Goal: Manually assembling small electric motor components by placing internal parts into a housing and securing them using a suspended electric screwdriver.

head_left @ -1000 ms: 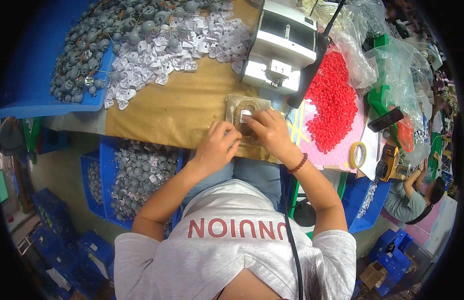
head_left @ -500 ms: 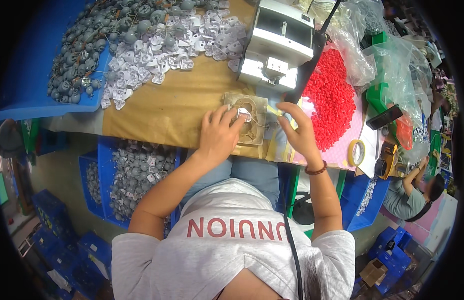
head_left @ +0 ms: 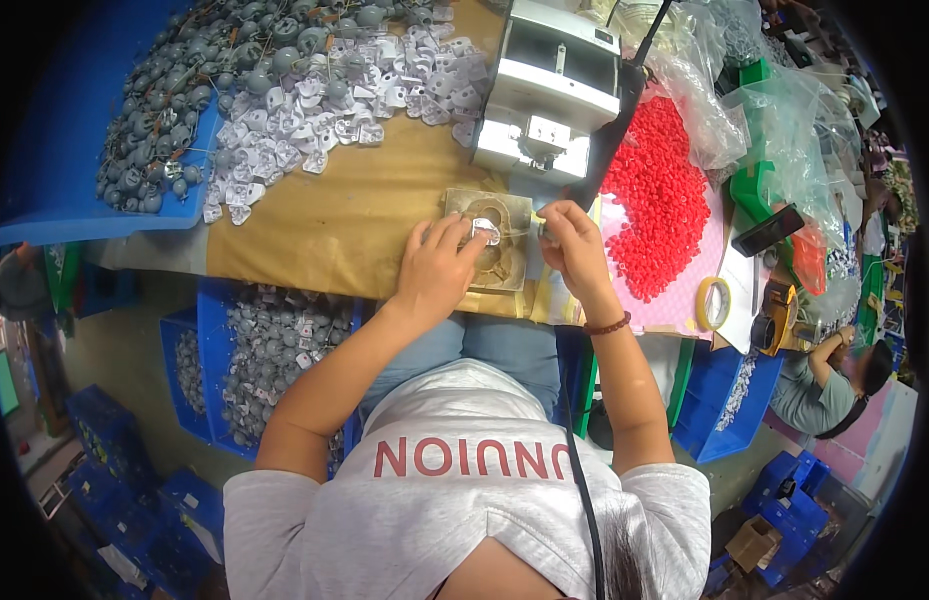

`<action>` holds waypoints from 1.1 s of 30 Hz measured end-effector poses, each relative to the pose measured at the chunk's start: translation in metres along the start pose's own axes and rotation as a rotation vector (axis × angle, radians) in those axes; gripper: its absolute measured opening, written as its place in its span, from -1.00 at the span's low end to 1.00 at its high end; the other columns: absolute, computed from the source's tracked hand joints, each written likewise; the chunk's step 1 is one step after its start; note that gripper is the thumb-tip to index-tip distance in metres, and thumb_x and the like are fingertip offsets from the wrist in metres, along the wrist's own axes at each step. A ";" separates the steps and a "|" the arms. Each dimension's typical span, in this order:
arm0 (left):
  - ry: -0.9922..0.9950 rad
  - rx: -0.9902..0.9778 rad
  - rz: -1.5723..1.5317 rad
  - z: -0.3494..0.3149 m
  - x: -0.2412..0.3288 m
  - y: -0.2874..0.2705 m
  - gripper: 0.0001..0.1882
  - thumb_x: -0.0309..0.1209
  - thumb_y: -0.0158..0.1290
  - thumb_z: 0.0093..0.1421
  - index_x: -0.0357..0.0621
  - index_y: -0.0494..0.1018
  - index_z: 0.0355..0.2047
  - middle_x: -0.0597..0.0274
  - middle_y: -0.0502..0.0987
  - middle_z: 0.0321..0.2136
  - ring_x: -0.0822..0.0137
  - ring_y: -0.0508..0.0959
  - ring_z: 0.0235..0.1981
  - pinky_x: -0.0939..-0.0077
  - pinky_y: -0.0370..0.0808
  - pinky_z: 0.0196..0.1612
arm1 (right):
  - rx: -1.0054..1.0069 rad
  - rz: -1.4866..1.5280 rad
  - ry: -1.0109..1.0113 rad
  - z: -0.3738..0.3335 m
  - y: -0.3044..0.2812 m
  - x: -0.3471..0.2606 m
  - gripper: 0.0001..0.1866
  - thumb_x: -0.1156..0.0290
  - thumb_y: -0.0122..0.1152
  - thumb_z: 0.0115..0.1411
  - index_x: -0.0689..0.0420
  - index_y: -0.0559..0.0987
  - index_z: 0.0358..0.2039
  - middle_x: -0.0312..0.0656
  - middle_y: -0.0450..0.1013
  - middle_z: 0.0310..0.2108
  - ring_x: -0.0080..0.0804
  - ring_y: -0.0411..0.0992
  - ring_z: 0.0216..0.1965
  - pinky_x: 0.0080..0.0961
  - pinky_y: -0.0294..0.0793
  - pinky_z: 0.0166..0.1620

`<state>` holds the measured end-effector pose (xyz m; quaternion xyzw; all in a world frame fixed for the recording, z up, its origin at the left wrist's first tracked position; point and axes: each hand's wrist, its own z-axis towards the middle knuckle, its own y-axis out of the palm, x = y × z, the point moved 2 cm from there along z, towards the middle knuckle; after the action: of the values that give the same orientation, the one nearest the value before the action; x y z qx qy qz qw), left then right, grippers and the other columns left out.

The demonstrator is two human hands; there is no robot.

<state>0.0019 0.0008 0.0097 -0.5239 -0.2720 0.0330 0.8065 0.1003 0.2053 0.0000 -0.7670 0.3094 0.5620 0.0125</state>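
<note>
A square tan fixture block [head_left: 459,202] with a rounded recess lies at the table's front edge. In its recess sits a small white plastic part [head_left: 487,229]. The fingers of my left hand [head_left: 439,268] are bent over this part and hold it from the left. Just off the block's right side, my right hand [head_left: 578,252] has thumb and forefinger brought together in a pinch. A thin pale line runs from the block towards those fingertips; what they grip is too small to make out.
Behind the block stands a white and black machine [head_left: 544,110]. White plastic parts [head_left: 334,105] and grey balls with wires [head_left: 149,150] are heaped at the back left, red pieces [head_left: 656,200] at the right. A yellow tape roll [head_left: 702,305] lies near the right edge. Another person [head_left: 819,390] sits far right.
My right hand has moved left towards the block, and its spread thumb and forefinger have closed into a pinch. My left hand stays on the white plastic part.
</note>
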 end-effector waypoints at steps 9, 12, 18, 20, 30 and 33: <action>0.007 -0.008 -0.026 -0.001 -0.002 0.001 -0.58 -0.52 0.15 0.09 -0.05 0.54 0.00 0.15 0.49 -0.05 0.12 0.45 0.14 0.07 0.30 0.21 | -0.236 0.271 -0.009 0.001 0.030 -0.015 -0.63 0.53 0.29 0.24 0.23 0.53 0.07 -0.29 0.48 -0.25 -0.65 0.36 -0.39 -0.67 0.36 -0.35; 0.010 -0.002 -0.030 -0.001 -0.003 0.002 -0.60 -0.52 0.14 0.09 -0.06 0.55 -0.01 0.14 0.49 -0.04 0.11 0.45 0.14 0.07 0.30 0.21 | -0.235 0.226 0.031 0.005 0.033 -0.014 -0.64 0.53 0.32 0.22 0.25 0.55 0.04 -0.26 0.53 -0.20 -0.63 0.39 -0.39 -0.66 0.38 -0.36; 0.043 0.022 -0.061 -0.001 -0.009 0.003 -0.66 -0.51 0.16 0.07 -0.10 0.56 -0.09 0.09 0.51 -0.04 0.08 0.47 0.13 0.07 0.33 0.19 | -0.058 -0.475 -0.143 0.017 0.041 0.001 -0.72 0.42 0.45 0.14 0.25 0.64 -0.17 -0.23 0.59 -0.34 -0.54 0.46 -0.46 -0.51 0.43 -0.42; 0.061 0.035 -0.076 -0.002 -0.012 0.004 -0.65 -0.51 0.18 0.05 -0.12 0.56 -0.10 0.07 0.51 -0.06 0.07 0.47 0.12 0.08 0.34 0.18 | 0.043 -0.697 -0.359 0.020 0.043 0.012 -0.73 0.39 0.49 0.10 0.24 0.64 -0.25 -0.21 0.58 -0.39 -0.46 0.47 -0.48 -0.46 0.44 -0.43; 0.057 0.068 -0.103 0.000 -0.013 0.003 -0.67 -0.52 0.19 0.04 -0.12 0.56 -0.13 0.10 0.52 -0.08 0.08 0.50 0.09 0.12 0.38 0.15 | 0.228 -1.070 -0.725 0.008 0.050 0.024 -0.68 0.34 0.51 0.04 0.17 0.57 -0.28 -0.18 0.46 -0.43 -0.24 0.46 -0.44 -0.37 0.46 -0.39; -0.069 0.034 -0.157 0.007 -0.011 0.003 -0.62 -0.50 0.20 0.04 -0.09 0.53 -0.08 0.15 0.52 -0.12 0.10 0.51 0.02 0.16 0.41 0.07 | 0.260 -1.079 -0.720 0.008 0.053 0.023 -0.62 0.33 0.50 0.05 0.16 0.55 -0.17 -0.19 0.45 -0.42 -0.25 0.46 -0.42 -0.37 0.46 -0.38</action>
<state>-0.0106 0.0042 0.0047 -0.4858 -0.3393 -0.0076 0.8055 0.0713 0.1548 -0.0061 -0.5709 -0.0765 0.6563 0.4874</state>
